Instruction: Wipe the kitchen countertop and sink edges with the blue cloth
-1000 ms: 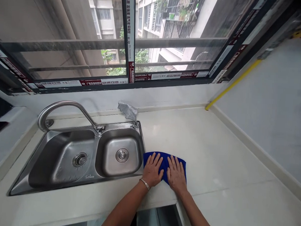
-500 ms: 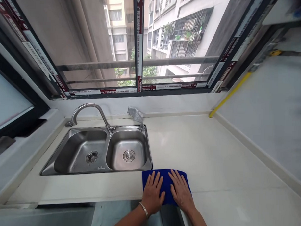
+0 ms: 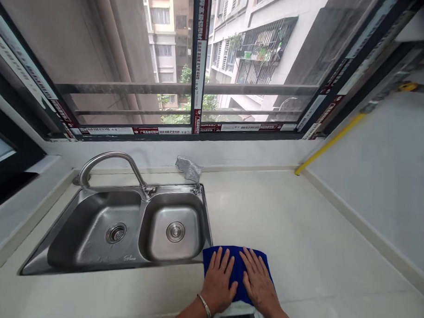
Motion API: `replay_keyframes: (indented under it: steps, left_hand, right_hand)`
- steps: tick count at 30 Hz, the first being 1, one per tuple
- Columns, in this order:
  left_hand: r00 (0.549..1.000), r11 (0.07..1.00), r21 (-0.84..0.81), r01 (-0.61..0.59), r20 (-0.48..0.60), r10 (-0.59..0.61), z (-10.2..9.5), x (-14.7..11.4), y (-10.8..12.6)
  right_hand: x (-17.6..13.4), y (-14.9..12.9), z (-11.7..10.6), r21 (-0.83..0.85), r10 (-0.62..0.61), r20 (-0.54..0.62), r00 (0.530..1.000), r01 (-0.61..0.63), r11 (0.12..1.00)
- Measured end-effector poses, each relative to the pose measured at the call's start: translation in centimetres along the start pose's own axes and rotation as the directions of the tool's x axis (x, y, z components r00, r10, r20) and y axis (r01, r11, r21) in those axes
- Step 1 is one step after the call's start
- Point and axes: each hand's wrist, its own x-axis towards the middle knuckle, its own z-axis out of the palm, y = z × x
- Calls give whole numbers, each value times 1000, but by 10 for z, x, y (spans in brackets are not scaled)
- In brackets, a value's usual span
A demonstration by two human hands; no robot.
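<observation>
Blue, plain cloth lies spread beneath the left hand and right hand, fingers straight, slightly parted, grasping nothing.

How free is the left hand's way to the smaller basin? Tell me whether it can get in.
Likely yes: the left hand lies on the cloth, fingers spread, close to the smaller basin, and nothing upright stands between them.
</observation>
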Motion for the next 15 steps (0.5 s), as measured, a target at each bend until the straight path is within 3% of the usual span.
replay_keyframes:
  steps: [6,10,13,15]
  left_hand:
    - [1000,998,-61,-8,-16,8,-4,65,-32]
    - [995,991,-104,-89,28,92,-15,94,-59]
    - [986,984,-126,-129,88,141,-26,106,-69]
    - [984,979,-151,-135,98,151,-30,111,-69]
  right_hand:
    - [45,23,19,-20,90,-4,996,-91,996]
    - [70,38,20,-25,109,22,994,-109,994]
    - [69,43,12,-2,135,5,991,-135,991]
    - [53,39,6,48,224,-54,973,-222,974]
